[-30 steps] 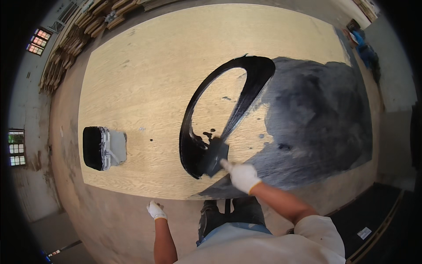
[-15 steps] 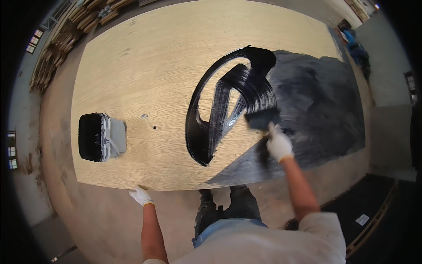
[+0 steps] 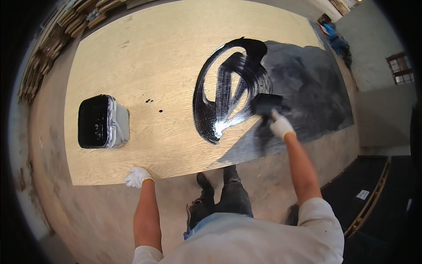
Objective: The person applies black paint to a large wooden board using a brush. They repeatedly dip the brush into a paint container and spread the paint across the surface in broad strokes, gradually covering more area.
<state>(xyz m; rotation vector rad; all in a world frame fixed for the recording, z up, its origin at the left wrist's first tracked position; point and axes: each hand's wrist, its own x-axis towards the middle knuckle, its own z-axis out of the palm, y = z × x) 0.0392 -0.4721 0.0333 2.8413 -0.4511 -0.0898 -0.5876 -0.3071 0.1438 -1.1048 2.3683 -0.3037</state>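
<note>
My gloved right hand [image 3: 281, 126] is closed on the handle of a wide flat brush [image 3: 266, 104], its head coated black. The brush lies against the wood-grained board [image 3: 149, 57], where glossy black paint strokes [image 3: 204, 119] meet the dull dark coated part [image 3: 307, 88] on the right. My gloved left hand [image 3: 138, 177] rests on the board's near edge, fingers apart and slightly bent, with no tool in it. Farther in from that hand, a squarish pale bucket [image 3: 122, 125] stands on the board. Its inside is black.
Stacked planks [image 3: 44, 57] line the far left wall. Dark flat panels [image 3: 351, 193] with a wooden strip lie at lower right. Blue and dark items [image 3: 338, 44] sit beyond the board's far right corner. Several small dark spots [image 3: 149, 101] mark the bare wood near the bucket.
The brush has moved slightly up and right onto the border of the dark coated part. My left hand has shifted up onto the board's edge. The whole view has tilted a little.
</note>
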